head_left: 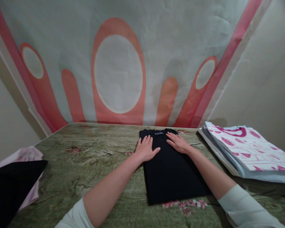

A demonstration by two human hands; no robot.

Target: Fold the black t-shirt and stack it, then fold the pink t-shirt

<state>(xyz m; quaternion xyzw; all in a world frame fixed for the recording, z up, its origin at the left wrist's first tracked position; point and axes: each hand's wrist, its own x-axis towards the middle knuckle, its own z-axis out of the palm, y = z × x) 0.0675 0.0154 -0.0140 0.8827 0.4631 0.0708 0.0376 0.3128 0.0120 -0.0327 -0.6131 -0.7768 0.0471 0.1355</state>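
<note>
A black T-shirt (pixel 171 177), folded into a neat rectangle, lies flat with its collar at the far end and a small pale print inside the neck. My left hand (pixel 146 148) rests on its upper left part, fingers spread and palm down. On the upper right part, close to the collar, lies my right hand (pixel 178 142), also flat with fingers stretched out. Both hands touch the cloth without gripping it. The shirt's underside is hidden.
The table is covered with a green wood-grain cloth (pixel 90 177) with pink flower prints. At right sits a stack of folded shirts (pixel 249 148), a white and pink one on top. Black and pink garments (pixel 16 180) lie at the left edge. Behind hangs a printed sheet (pixel 118 72).
</note>
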